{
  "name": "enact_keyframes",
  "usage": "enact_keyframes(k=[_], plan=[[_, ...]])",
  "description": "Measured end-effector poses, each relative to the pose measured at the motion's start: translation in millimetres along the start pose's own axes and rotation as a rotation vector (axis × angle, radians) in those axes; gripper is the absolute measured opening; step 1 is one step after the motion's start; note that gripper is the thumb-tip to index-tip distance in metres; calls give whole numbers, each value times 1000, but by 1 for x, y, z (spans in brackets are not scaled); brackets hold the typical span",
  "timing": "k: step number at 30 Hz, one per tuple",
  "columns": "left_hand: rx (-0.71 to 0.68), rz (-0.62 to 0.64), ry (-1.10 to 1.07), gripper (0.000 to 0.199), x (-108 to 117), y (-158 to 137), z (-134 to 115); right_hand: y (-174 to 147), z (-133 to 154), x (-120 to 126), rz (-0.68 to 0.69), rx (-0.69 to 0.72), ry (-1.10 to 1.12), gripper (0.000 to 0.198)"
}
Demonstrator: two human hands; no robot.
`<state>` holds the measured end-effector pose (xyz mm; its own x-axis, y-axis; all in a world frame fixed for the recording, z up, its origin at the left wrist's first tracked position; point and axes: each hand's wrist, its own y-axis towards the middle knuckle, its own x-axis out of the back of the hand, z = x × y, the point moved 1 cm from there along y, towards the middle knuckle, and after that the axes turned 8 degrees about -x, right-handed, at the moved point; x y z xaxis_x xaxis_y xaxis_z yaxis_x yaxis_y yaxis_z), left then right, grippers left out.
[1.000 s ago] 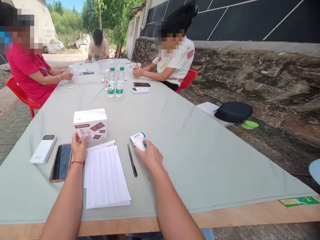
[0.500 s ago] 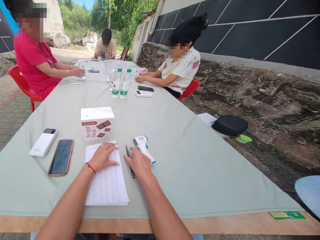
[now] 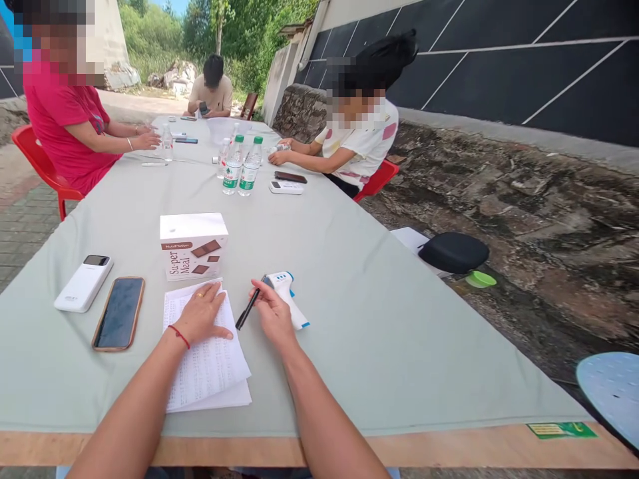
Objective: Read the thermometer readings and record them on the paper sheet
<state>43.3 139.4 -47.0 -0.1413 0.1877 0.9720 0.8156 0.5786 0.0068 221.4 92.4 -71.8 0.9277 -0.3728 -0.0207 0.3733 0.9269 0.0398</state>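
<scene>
My left hand (image 3: pixel 204 313) lies flat with fingers spread on a stack of written paper sheets (image 3: pixel 214 369). The top sheet is turned a little against those beneath. Between the thumb and fingers of my right hand (image 3: pixel 273 309) is a black pen (image 3: pixel 248 309), tilted, its lower end beside the paper's right edge. A white and blue infrared thermometer (image 3: pixel 289 299) lies just beyond my right hand. Behind the paper stands a white box with chocolate pictures (image 3: pixel 194 246). To the left are a phone (image 3: pixel 120 314) and a white power bank (image 3: pixel 84 284).
Two green-capped water bottles (image 3: pixel 239 166) stand mid-table, with a dark phone (image 3: pixel 290 177) and a white device (image 3: pixel 286 187) to their right. One person (image 3: pixel 70 113) sits at the left, another (image 3: pixel 362 136) at the right, a third (image 3: pixel 212 93) at the far end.
My right hand has picked the pen up from the table. Under my left hand the top sheet has turned and shifted. The person at left has let go of a bottle.
</scene>
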Motion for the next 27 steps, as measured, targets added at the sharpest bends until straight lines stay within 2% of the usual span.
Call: enact_keyframes(k=[2, 5, 9, 11, 15, 18, 23, 27], plan=[[54, -13, 9, 88, 6, 0, -2, 0, -2, -6, 12, 3, 123, 34], [131, 17, -23, 73, 14, -1, -4, -3, -4, -13, 24, -32, 183, 27], [152, 82, -112, 49, 18, -3, -3, -7, -7, -18, 70, -157, 205, 41], [149, 94, -121, 43, 20, -3, -2, -7, -9, -20, 71, -198, 184, 42], [132, 113, -117, 39, 21, -4, -3, -6, -14, -22, -20, -210, 95, 26], [118, 113, -109, 38, 22, -4, -3, -8, -14, -23, -26, -180, 7, 19], [105, 90, -105, 36, 21, -4, -4, -14, -9, -27, -36, -140, -169, 16], [109, 89, -104, 37, 21, -5, -5, -14, -9, -28, -40, -120, -200, 19]])
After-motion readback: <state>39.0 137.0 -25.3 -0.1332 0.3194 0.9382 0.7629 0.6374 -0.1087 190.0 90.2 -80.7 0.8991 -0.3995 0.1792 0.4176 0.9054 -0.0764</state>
